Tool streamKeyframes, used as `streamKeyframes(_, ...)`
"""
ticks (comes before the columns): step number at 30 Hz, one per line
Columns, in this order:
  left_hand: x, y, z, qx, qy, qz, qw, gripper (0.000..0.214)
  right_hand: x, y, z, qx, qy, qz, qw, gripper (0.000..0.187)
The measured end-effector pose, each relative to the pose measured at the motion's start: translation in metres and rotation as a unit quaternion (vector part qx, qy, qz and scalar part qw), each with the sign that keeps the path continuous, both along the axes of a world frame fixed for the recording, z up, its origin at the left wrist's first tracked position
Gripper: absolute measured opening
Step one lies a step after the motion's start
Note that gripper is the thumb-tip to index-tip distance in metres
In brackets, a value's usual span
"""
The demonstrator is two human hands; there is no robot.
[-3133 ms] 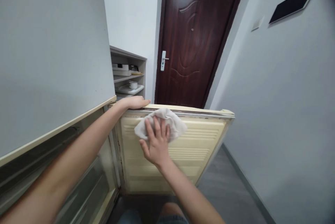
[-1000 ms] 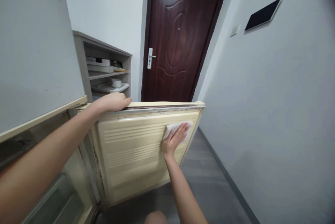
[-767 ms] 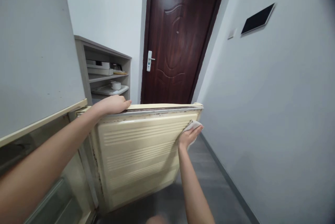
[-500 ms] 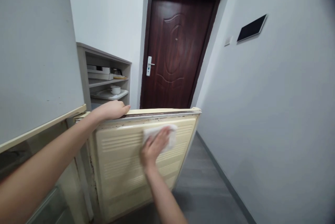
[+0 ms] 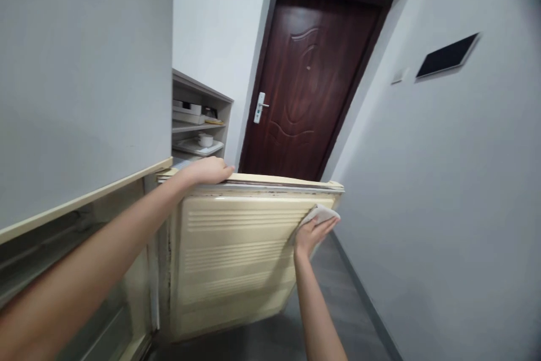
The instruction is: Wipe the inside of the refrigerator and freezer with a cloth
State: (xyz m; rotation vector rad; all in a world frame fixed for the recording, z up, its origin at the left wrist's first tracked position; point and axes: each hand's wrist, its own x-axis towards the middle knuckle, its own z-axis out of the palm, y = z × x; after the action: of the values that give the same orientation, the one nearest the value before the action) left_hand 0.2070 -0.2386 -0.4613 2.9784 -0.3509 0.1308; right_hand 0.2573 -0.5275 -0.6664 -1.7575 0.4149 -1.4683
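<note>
A cream, ribbed fridge door (image 5: 228,259) stands swung open in front of me, its inner side facing me. My left hand (image 5: 209,170) is closed over the door's top edge near the hinge side. My right hand (image 5: 311,231) presses a white cloth (image 5: 322,214) flat against the door's far upper corner, fingers stretched over the cloth. Dark specks run along the door's top seal.
A grey upper fridge door (image 5: 80,79) fills the left. Behind stands a grey shelf unit (image 5: 198,119) with dishes. A dark brown entry door (image 5: 308,85) closes the hallway. The white wall (image 5: 443,192) on the right carries a dark panel (image 5: 447,56). Grey floor (image 5: 338,293) lies below.
My right hand has slid the cloth from the door's upper middle out to its far upper corner. My left hand has stayed on the top edge. The view shifted right.
</note>
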Motion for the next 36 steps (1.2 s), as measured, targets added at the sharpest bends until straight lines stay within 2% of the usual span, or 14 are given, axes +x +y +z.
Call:
streamKeyframes(2, -0.003, -0.001, 0.000, 0.000, -0.006, -0.004, 1.000, 0.069, -0.006, 0.027, 0.011, -0.033, -0.015, 0.015, 0.999, 0.069)
streamKeyframes(5, -0.004, -0.002, 0.000, 0.003, -0.008, 0.000, 1.000, 0.069, -0.031, 0.100, 0.026, -0.150, -0.051, 0.050, 0.986, 0.068)
streamKeyframes(8, -0.005, 0.000, -0.001, -0.002, -0.011, 0.004, 1.000, 0.069, -0.060, 0.179, 0.030, -0.317, -0.097, 0.110, 0.937, 0.071)
streamKeyframes(11, -0.005, 0.004, -0.003, -0.011, -0.017, 0.006, 1.000, 0.068, -0.077, 0.222, 0.027, -0.414, -0.166, 0.167, 0.879, 0.070)
streamKeyframes(13, -0.005, 0.006, -0.005, -0.014, -0.017, 0.010, 1.000, 0.069, -0.076, 0.217, 0.026, -0.452, -0.204, 0.188, 0.848, 0.063)
streamKeyframes(16, -0.004, 0.008, -0.008, -0.018, -0.016, 0.019, 1.000, 0.073, -0.058, 0.167, 0.027, -0.478, -0.216, 0.182, 0.832, 0.054)
streamKeyframes(19, -0.005, 0.007, -0.008, -0.025, -0.011, 0.015, 1.000, 0.071, -0.035, 0.104, 0.033, -0.428, -0.203, 0.123, 0.872, 0.049)
streamKeyframes(22, -0.010, 0.003, -0.007, -0.035, -0.006, 0.012, 0.999, 0.067, -0.027, 0.084, 0.044, -0.272, -0.206, 0.083, 0.936, 0.042)
streamKeyframes(24, -0.012, 0.001, -0.007, -0.036, -0.007, 0.016, 0.999, 0.066, -0.035, 0.106, 0.048, -0.207, -0.201, 0.072, 0.955, 0.039)
streamKeyframes(25, -0.013, 0.001, -0.007, -0.034, -0.008, 0.018, 0.999, 0.067, -0.043, 0.125, 0.048, -0.214, -0.198, 0.077, 0.953, 0.038)
streamKeyframes(28, -0.013, 0.002, -0.008, -0.018, -0.015, 0.023, 0.999, 0.069, -0.073, 0.190, 0.044, -0.309, -0.193, 0.129, 0.922, 0.039)
streamKeyframes(31, -0.011, 0.004, -0.009, -0.004, -0.022, 0.017, 1.000, 0.070, -0.092, 0.236, 0.040, -0.341, -0.194, 0.169, 0.904, 0.042)
streamKeyframes(34, -0.008, 0.005, -0.009, -0.001, -0.026, 0.013, 1.000, 0.072, -0.091, 0.250, 0.031, -0.380, -0.206, 0.179, 0.884, 0.049)
streamKeyframes(36, -0.008, 0.005, -0.008, -0.005, -0.027, 0.013, 1.000, 0.071, -0.085, 0.248, 0.012, -0.422, -0.198, 0.188, 0.865, 0.052)
